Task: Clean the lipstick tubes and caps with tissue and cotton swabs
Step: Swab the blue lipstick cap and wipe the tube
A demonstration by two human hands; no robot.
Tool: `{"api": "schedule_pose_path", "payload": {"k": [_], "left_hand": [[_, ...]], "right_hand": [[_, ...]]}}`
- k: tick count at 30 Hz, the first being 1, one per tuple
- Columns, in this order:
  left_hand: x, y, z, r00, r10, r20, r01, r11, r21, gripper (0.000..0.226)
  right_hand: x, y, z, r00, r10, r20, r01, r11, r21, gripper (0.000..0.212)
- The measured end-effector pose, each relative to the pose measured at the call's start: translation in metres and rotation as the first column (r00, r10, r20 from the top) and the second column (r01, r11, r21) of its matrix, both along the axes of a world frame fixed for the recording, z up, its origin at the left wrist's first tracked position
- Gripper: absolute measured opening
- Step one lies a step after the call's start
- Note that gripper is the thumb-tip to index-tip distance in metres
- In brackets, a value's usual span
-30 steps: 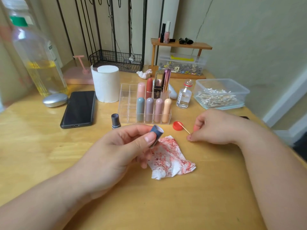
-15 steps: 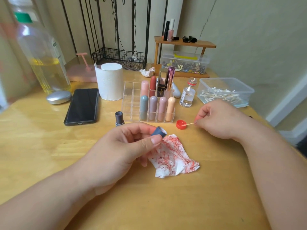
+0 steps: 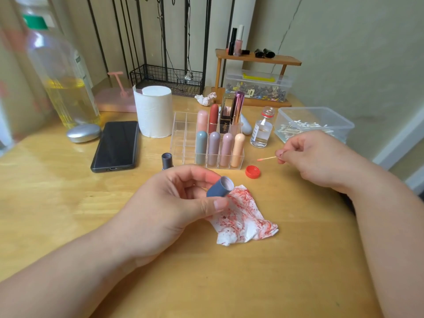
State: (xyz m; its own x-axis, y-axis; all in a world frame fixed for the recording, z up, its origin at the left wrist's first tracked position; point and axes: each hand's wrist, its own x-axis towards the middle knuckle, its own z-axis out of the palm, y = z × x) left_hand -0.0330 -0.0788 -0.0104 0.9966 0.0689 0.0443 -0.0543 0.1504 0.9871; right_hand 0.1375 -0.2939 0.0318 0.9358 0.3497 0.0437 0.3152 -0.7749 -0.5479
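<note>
"What's the left hand point(image 3: 174, 203) got, there in the middle of the frame?"

"A blue-grey lipstick cap point(image 3: 219, 187). The grip is clamped on it, thumb underneath and fingers over the top, with the open mouth tilted up toward the right."

"And the tissue?"

"The red-smeared tissue point(image 3: 243, 221) lies crumpled on the tabletop point(image 3: 68, 203), just lower right of the cap. Its near edge sits by the thumb tip, though I can't tell whether they touch."

"The right hand point(image 3: 314, 159)?"

"Right of centre, its grip is pinched together on the wooden stick of a cotton swab point(image 3: 267, 158). The reddened tip points left, above and apart from a red bottle cap point(image 3: 252, 172) lying open side up."

"Where's the tube itself?"

"A dark lipstick base point(image 3: 166, 160) stands upright just left of the clear acrylic organizer point(image 3: 183, 138), which holds capped lipsticks in its right-hand compartments. To the organizer's right stand a small glass bottle point(image 3: 261, 131) and a clear tub of cotton swabs point(image 3: 321, 118). To its left are a tissue roll point(image 3: 156, 111) and a black phone point(image 3: 117, 145), which lies flat."
</note>
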Motion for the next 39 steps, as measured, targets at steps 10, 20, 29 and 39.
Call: {"api": "schedule_pose_path", "payload": {"k": [10,20,29,39], "left_hand": [[0.001,-0.002,-0.002,0.999,-0.03,-0.045,0.025,0.995,-0.099,0.022],[0.001,0.001,0.002,0.995,-0.087,-0.044,0.07,0.95,-0.306,0.037],[0.001,-0.003,0.004,0.993,-0.104,-0.054,0.083,0.949,-0.305,0.047],[0.001,0.0,0.005,0.995,-0.103,-0.012,0.096,0.957,-0.275,0.036]], "right_hand": [[-0.004,-0.001,0.005,0.996,0.086,0.035,-0.091,0.977,0.191,0.015],[-0.056,0.001,0.037,0.782,0.606,0.144,-0.597,0.661,0.456,0.006],[-0.06,0.012,0.028,0.789,0.593,0.16,-0.612,0.735,0.293,0.003],[-0.066,0.014,0.028,0.795,0.594,0.123,-0.605,0.759,0.242,0.004]]}}
